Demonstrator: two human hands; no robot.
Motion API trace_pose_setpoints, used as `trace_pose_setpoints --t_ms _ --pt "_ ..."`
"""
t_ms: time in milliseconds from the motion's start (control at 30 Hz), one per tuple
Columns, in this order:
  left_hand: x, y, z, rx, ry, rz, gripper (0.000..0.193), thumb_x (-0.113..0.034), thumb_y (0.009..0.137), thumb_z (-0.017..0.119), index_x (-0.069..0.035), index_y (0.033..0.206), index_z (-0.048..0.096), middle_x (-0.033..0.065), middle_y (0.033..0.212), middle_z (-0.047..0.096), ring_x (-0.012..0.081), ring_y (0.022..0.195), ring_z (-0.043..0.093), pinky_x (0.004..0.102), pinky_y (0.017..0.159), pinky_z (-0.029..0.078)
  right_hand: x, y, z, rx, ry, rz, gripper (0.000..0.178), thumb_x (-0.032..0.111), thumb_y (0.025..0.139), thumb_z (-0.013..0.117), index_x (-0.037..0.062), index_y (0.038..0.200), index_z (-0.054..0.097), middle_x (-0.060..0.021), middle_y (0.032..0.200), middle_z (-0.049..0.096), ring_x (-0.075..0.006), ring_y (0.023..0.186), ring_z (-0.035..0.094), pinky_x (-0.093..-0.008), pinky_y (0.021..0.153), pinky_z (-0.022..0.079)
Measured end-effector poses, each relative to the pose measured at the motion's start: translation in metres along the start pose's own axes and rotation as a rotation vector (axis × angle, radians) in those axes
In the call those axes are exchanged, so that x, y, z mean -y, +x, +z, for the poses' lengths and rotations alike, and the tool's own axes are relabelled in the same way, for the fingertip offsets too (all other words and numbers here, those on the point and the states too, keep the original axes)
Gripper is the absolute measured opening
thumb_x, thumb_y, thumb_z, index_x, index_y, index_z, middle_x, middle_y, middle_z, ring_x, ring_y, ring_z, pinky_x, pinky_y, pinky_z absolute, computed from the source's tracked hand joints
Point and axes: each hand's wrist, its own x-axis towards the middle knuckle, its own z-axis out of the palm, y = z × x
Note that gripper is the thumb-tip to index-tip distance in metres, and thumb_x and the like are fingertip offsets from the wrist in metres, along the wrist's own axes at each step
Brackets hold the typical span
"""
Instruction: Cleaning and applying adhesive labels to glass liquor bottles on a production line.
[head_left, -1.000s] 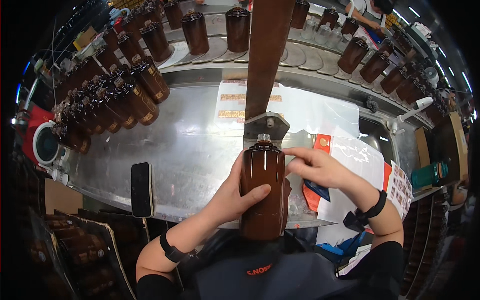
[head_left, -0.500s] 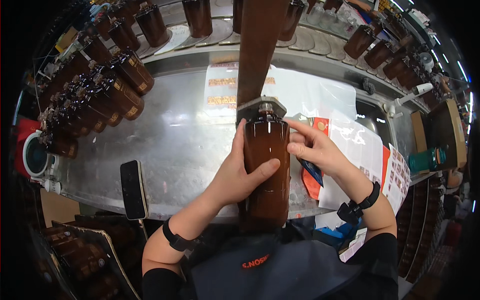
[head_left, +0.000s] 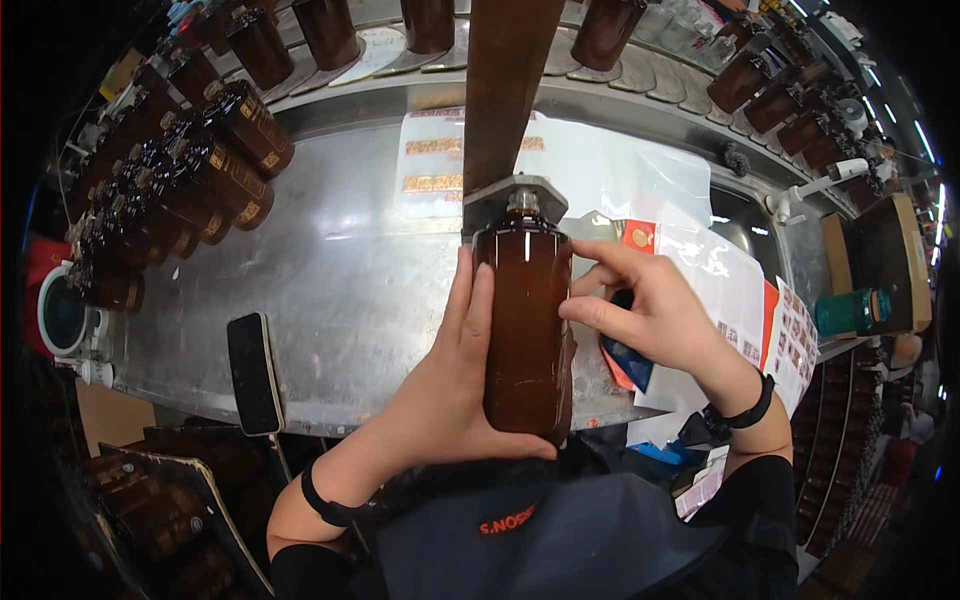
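Note:
A brown glass bottle [head_left: 527,320] with a clear neck lies lengthwise before me, its top toward a metal plate [head_left: 548,195] on an upright brown post [head_left: 505,90]. Along its left side press the straight fingers of my left hand [head_left: 445,375], with the thumb across its base. My right hand [head_left: 660,310] is at the bottle's right edge; index fingertip and thumb tip touch or nearly touch it near the shoulder. The other fingers curl in. A blue and black object [head_left: 628,365] shows beneath them, seemingly held; its kind cannot be made out.
Brown bottles with gold labels [head_left: 210,180] crowd the metal table's [head_left: 330,290] left side. A phone [head_left: 254,373] stands at the front edge. Printed sheets [head_left: 430,165] lie behind and to the right. More bottles stand on a conveyor [head_left: 400,65]. A tap [head_left: 815,185] rises at the right.
My left hand has slid down the bottle, its thumb going from the front face to the base. The bottle sits slightly higher in view. Bottles on the conveyor have shifted.

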Motion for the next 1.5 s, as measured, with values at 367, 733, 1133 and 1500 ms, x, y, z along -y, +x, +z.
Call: trace_pose_setpoints --t_ms 367,733,1133,1500 --pt "0.03 -0.002 0.01 0.192 -0.461 -0.077 0.149 -0.031 0.059 0.092 -0.006 0.147 -0.025 0.026 0.154 0.021 0.0368 0.143 0.025 0.0415 0.115 0.026 -0.109 0.184 -0.068 -0.198 -0.42 0.004 0.049 0.049 0.082 0.066 0.0024 0.095 0.073 -0.0162 0.085 0.071 -0.029 0.079 0.067 -0.0381 0.073 0.051" --pt "0.043 -0.013 -0.001 0.228 -0.501 -0.136 0.138 -0.032 0.061 0.091 -0.003 0.152 -0.009 0.0248 0.155 0.018 0.0348 0.144 0.022 0.0398 0.117 0.02 -0.134 0.292 -0.031 -0.329 -0.587 0.259 0.035 0.041 0.071 0.078 0.0118 0.091 0.074 -0.0096 0.089 0.072 -0.0277 0.087 0.068 -0.0373 0.076 0.053" --pt "0.033 -0.013 -0.041 -0.358 -0.656 -0.305 0.048 -0.001 0.088 0.061 0.0 0.135 0.049 0.0114 0.124 0.061 0.0215 0.116 0.058 0.0348 0.101 0.044 -0.001 0.142 -0.07 -0.488 -0.869 -0.228 0.017 0.03 0.081 0.067 0.0165 0.089 0.073 -0.0067 0.08 0.071 -0.0277 0.076 0.068 -0.0384 0.067 0.054" --pt "-0.058 0.042 -0.016 0.219 -0.586 0.317 0.092 -0.03 0.071 0.084 -0.002 0.145 0.035 0.014 0.124 0.052 0.0285 0.115 0.049 0.0378 0.098 0.038 0.109 -0.079 -0.043 0.179 -0.454 -0.313 0.01 0.004 0.074 0.073 0.0056 0.084 0.071 -0.0062 0.067 0.063 -0.0225 0.059 0.064 -0.0305 0.052 0.047"
